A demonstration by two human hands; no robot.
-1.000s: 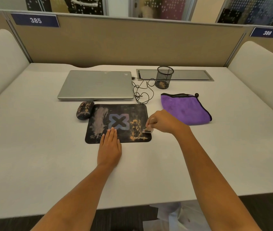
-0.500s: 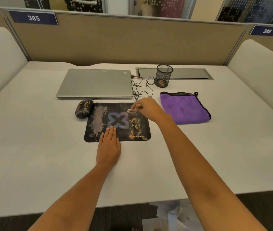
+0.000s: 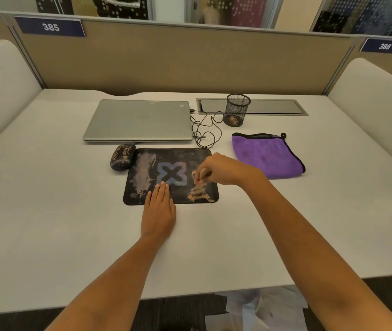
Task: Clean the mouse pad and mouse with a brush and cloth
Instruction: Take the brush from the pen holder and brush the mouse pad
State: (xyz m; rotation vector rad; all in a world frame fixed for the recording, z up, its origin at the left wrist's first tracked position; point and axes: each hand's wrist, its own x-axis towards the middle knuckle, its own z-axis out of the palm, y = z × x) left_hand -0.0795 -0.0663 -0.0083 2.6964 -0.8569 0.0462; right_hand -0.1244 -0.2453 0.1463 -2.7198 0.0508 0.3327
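Note:
A black mouse pad [image 3: 178,158] with a blue X logo lies on the white desk, smeared with pale and orange dust. My left hand [image 3: 158,210] lies flat on its near edge, fingers straight. My right hand [image 3: 222,169] grips a small brush [image 3: 198,188] whose blurred bristles touch the pad's near right part. A dark mouse [image 3: 122,156], also dusty, sits off the pad's far left corner. A folded purple cloth [image 3: 265,155] lies to the right of the pad.
A shut silver laptop [image 3: 140,120] lies behind the pad, with a tangled black cable [image 3: 204,132] beside it. A black mesh cup [image 3: 236,109] stands by a cable hatch [image 3: 274,106]. Partition walls enclose the desk [image 3: 46,187] on three sides.
My right hand swept the brush from the pad's near right corner to its far edge, then back toward me onto the near right part. My left hand stayed in place.

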